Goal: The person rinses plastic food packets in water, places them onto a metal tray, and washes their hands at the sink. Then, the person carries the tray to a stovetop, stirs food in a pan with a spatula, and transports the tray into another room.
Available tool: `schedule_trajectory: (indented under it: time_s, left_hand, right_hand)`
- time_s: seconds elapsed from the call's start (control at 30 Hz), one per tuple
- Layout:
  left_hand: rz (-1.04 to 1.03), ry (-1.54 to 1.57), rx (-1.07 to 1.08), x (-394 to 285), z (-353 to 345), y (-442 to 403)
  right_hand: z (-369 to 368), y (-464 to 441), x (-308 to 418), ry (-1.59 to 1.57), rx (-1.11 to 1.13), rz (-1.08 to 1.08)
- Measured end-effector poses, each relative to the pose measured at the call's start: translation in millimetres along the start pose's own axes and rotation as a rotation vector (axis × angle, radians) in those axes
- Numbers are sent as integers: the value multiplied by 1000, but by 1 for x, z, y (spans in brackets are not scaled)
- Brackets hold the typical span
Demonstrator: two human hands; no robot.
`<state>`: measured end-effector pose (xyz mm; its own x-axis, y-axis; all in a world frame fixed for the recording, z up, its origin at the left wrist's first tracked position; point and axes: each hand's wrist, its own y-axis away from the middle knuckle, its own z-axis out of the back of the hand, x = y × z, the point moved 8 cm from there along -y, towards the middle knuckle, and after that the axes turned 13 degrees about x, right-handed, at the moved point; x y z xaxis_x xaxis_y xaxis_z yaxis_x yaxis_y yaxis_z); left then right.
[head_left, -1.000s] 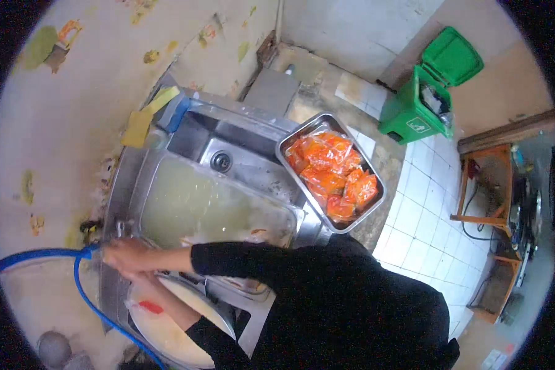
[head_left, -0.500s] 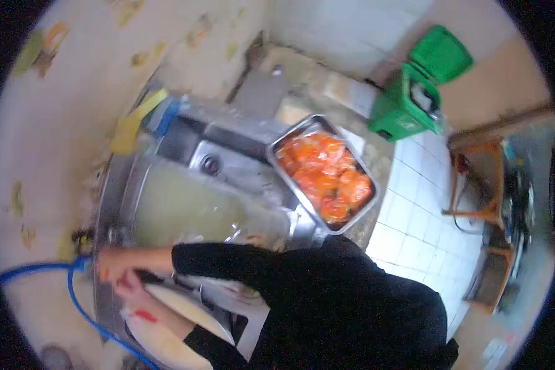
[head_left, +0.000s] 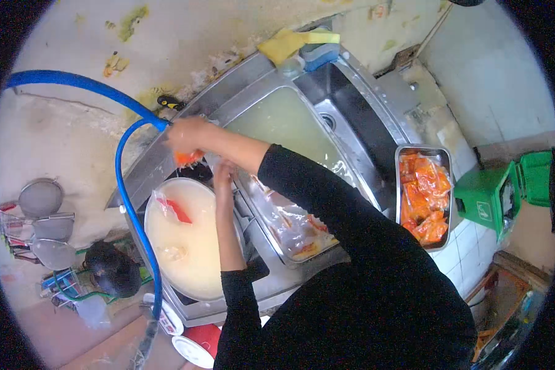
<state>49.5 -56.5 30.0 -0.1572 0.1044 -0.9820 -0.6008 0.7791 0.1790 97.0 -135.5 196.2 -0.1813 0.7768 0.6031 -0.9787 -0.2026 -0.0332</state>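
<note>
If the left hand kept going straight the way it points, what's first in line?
Likely the right forearm, near the wrist: it crosses just ahead of the left hand in the head view. Depth is unclear, so the hand might pass underneath instead.

We note a pale wall (head_left: 185,37), its surface stained and flaking in yellowish-green patches. To the right we record a smoother whitish wall (head_left: 499,74), white floor tiles (head_left: 468,250) and a green bin (head_left: 475,203), lid open. Lower right: brown wooden furniture (head_left: 523,272), partly cut off. Light appears diffuse.
</note>
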Motion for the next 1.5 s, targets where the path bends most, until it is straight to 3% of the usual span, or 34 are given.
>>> schedule_trajectory:
  time_s: [0.03,0.07,0.13,0.17,0.23,0.4,0.5,0.57,0.63,0.7,0.83,0.9,1.0,1.03,1.13,1.17,1.23,1.27,1.3,1.33,1.4,1.47,1.5]
  left_hand:
    - [72,-188,41,3,-14,6]
    - [14,-352,213,22,-22,-1]
    - [-196,-882,285,15,-52,10]
    - [-203,-876,287,17,-57,11]
    - [-121,-1203,322,35,-73,11]
    - [-98,-1084,500,37,-102,6]
    - [-58,-1240,484,100,-74,-7]
    - [-78,-1163,340,109,-57,-5]
    - [-35,-1161,332,101,-61,1]
    - [12,-1165,327,92,-66,5]
    - [-164,-1146,208,56,-80,20]
    - [-111,-1046,248,41,-94,20]
    - [-193,-985,276,66,-85,6]
    - [-190,-1028,258,77,-74,2]
    - [18,-814,176,80,-66,12]
    - [-70,-764,87,97,-54,12]
    - [-161,-723,-24,91,-51,26]
    - [-21,-518,17,85,-61,35]
    - [109,-308,58,87,-69,43]
    - [48,-414,28,105,-58,41]
    - [-27,-526,-26,113,-55,41]
    - [-31,102,-105,97,-64,47]
    - [-47,103,-121,95,-54,41]
  right_hand:
    - [6,10,-9,53,-101,-100]
    - [13,23,-17,105,-204,-204]
    - [12,43,-27,89,-198,-211]
    - [12,53,-32,71,-190,-221]
    - [14,76,-29,86,-228,-215]
    - [15,207,-35,-51,-325,-370]
    - [24,323,-31,-94,-409,-312]
    - [26,396,-33,-178,-304,-478]
    - [26,460,-26,-305,-305,-559]
    - [11,505,-21,-392,-77,-709]
    - [-34,564,-40,-409,76,-807]
    - [-2,575,-41,270,-294,-933]
    - [20,510,-39,126,-409,-818]
    - [14,479,-50,-106,-388,-808]
    - [-20,353,-59,-209,-344,-387]
    - [-38,311,-63,-203,-298,-285]
    - [-76,235,-81,10,-214,-365]
    - [-81,202,-81,11,-214,-338]
    - [-90,172,-90,60,-122,-470]
    - [-100,152,-102,114,-31,-603]
    - [-132,111,-127,209,-107,-487]
    - [-168,71,-165,307,-184,-373]
    - [-188,57,-198,161,-193,-422]
